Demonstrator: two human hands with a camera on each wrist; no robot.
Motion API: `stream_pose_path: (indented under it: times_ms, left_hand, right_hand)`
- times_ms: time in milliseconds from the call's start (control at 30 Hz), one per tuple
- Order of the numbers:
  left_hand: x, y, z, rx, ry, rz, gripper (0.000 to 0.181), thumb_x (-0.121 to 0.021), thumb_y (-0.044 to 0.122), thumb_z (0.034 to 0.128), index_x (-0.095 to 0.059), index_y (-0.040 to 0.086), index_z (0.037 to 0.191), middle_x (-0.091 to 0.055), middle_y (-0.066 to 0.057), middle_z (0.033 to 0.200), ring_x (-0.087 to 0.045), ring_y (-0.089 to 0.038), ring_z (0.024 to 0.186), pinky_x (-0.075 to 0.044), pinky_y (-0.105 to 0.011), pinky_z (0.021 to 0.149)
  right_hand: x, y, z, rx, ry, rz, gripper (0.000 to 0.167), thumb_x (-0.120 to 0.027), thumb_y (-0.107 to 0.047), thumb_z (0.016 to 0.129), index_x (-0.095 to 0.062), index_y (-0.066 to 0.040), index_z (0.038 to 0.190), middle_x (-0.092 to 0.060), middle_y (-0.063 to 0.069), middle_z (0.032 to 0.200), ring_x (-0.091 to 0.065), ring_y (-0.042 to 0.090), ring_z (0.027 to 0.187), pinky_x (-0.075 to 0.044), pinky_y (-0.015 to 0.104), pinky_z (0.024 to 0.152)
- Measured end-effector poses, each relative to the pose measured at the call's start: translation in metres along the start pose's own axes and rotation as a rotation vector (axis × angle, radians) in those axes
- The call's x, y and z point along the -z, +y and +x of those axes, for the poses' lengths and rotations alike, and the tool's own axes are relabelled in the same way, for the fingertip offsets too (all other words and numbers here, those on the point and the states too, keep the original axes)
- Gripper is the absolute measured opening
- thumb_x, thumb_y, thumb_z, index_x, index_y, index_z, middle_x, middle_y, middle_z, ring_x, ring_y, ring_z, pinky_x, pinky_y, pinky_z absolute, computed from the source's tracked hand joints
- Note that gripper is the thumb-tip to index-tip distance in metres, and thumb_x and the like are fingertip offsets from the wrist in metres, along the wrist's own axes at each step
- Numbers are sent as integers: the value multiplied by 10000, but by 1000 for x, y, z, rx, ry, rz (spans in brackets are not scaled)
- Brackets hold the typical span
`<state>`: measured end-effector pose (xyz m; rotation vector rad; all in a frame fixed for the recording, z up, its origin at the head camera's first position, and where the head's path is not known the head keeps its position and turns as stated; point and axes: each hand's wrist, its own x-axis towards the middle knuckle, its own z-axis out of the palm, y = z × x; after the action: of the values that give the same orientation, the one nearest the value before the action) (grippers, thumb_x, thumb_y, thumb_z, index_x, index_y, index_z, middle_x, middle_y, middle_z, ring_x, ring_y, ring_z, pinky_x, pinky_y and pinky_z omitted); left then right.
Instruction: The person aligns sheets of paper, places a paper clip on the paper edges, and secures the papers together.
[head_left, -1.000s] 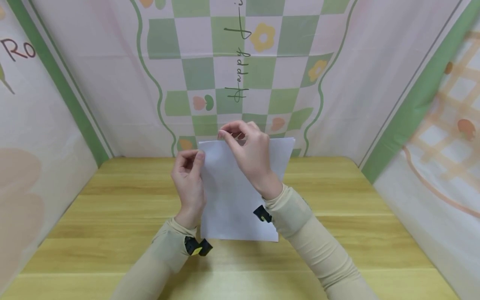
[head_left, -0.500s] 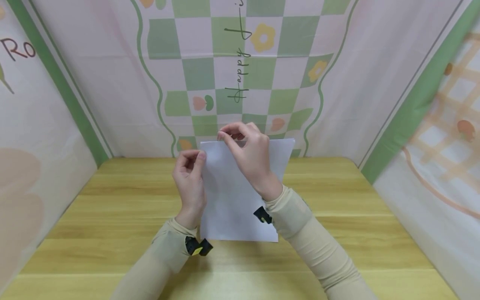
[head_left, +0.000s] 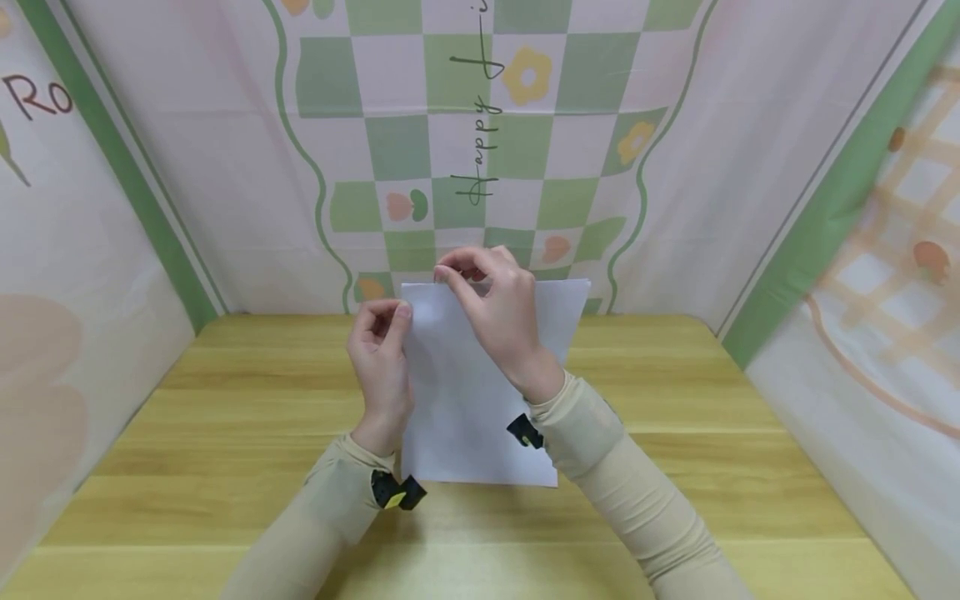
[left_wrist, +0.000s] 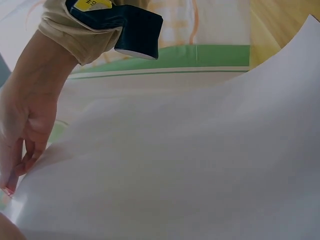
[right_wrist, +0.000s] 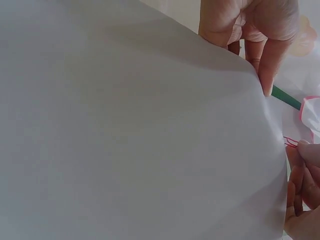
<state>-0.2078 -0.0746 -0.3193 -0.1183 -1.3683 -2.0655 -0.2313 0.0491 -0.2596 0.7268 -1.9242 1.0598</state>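
Note:
White paper (head_left: 465, 400) hangs upright between the hands, its lower part curving in the left wrist view. My left hand (head_left: 381, 367) pinches its left edge near the top corner. At the top edge, my right hand (head_left: 502, 317) pinches a small red wire clip (right_wrist: 290, 142), which touches the paper's edge in the right wrist view. A bit of red also shows at the right hand's fingertips in the left wrist view. How far the clip sits over the paper cannot be told. Whether the paper is one sheet or more is unclear.
A wooden table (head_left: 247, 433) lies under the hands. Behind it hangs a cloth (head_left: 585, 150) with green and white checks, and printed cloths stand at both sides. Each sleeved wrist carries a small black camera.
Both hands keep their grip and have barely moved. The paper's top left corner has shifted slightly to the right, and the right hand sits a touch lower.

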Motion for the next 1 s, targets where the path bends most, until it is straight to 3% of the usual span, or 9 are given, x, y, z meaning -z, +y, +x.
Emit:
stream_pose_path:
  times_ms: [600,1000]
  left_hand:
    - [-1,-2,1,21,3,24,211,-639,70,890,-572,-103,990,-566,-7,909,-526,-140,850,-458,-217,760]
    - [-3,-3,-1,21,10,17,140,-615,22,891,-582,-86,974,-570,-4,895,-534,-142,841,-464,-222,760]
  right_hand:
    - [-2,1,-1,18,-26,15,112,-695,-194,863,-707,-84,877,-698,12,820,-548,117,789,-505,215,689]
    - [-1,3,-3,-20,-45,17,131,-694,-203,863,-700,-73,884,-688,15,817,-565,123,805,-523,194,660]
